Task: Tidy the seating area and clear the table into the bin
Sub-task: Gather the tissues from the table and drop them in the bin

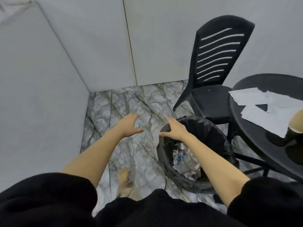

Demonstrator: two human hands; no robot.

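Observation:
A bin (214,128) lined with a black bag stands on the floor right of centre, holding a clear plastic bottle (181,153) and crumpled white scraps. My right hand (175,129) hovers open over the bin's far left rim, fingers spread, holding nothing. My left hand (130,125) is open too, stretched out above the marble floor to the left of the bin. At the right, a round black table (246,115) carries several white paper sheets (262,105) and a dark object with a tan top (293,136) at its right edge.
A black slatted plastic chair (216,66) stands behind the bin, pushed against the table. Grey walls meet in a corner (89,91) at the far left. The grey marble floor (123,104) lies between wall and bin. My bare foot (124,179) shows below.

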